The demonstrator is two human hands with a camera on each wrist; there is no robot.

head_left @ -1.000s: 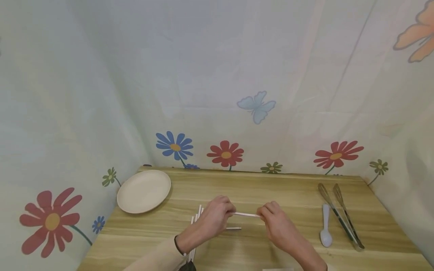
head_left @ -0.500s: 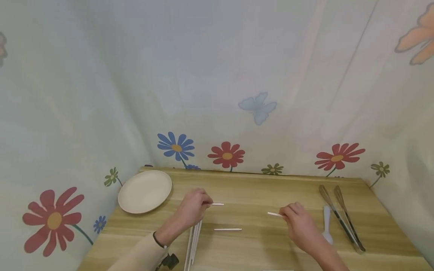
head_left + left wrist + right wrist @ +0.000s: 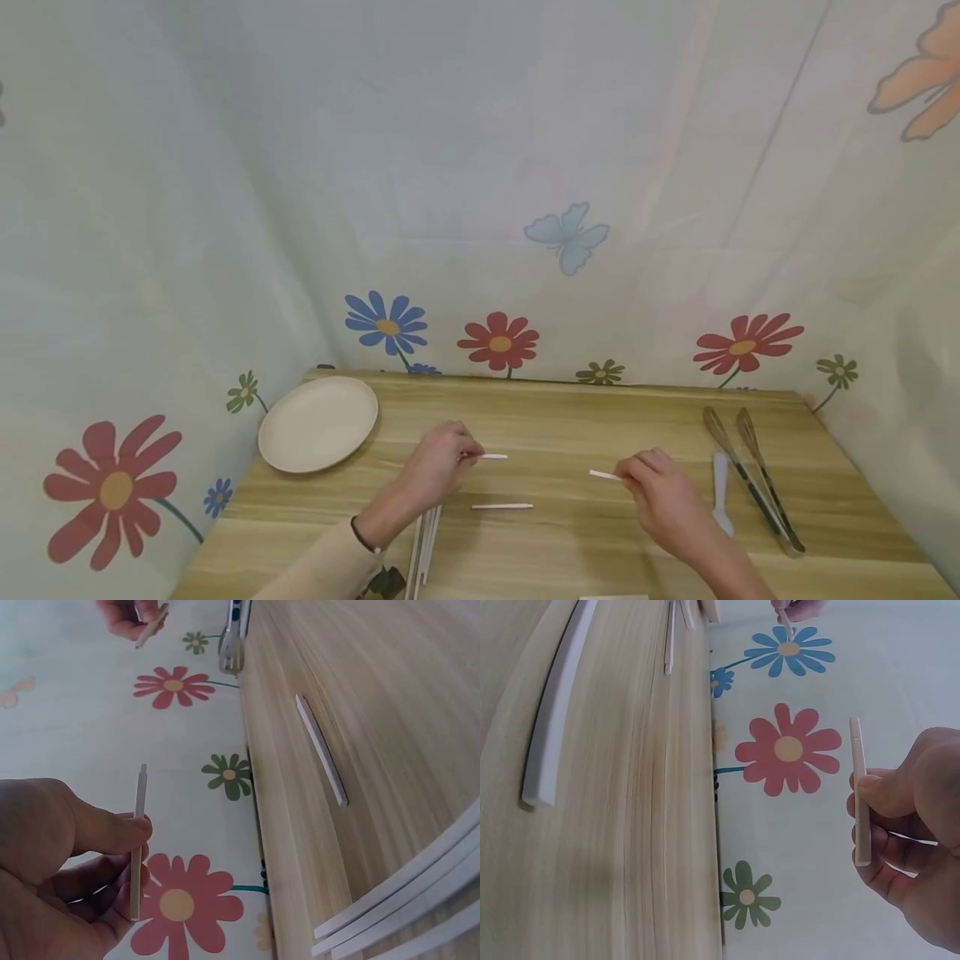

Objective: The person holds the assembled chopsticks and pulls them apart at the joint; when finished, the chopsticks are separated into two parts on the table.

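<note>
My left hand (image 3: pixel 437 461) pinches a short white stick (image 3: pixel 140 796) between thumb and fingers, above the wooden table. The stick's far end steps down to a narrower tip. Across a gap to the right, my right hand (image 3: pixel 665 500) pinches a second short white stick (image 3: pixel 858 756), also with a narrowed end. The two sticks are apart, their free ends facing each other in the head view. Below and between the hands, another short white stick (image 3: pixel 502 506) lies on the table. Several long white sticks (image 3: pixel 430 546) lie under my left wrist, partly hidden by it.
A cream plate (image 3: pixel 318 425) sits at the table's back left. Metal tongs (image 3: pixel 757 483) and a pale spoon (image 3: pixel 721 487) lie to the right, the spoon partly behind my right hand. A white strip (image 3: pixel 615 597) shows at the bottom edge. A flowered curtain (image 3: pixel 480 167) hangs behind the table.
Both hands were close together on what looked like one white stick. They have moved apart, each with a short stick. In the last half second my left hand has shifted slightly right.
</note>
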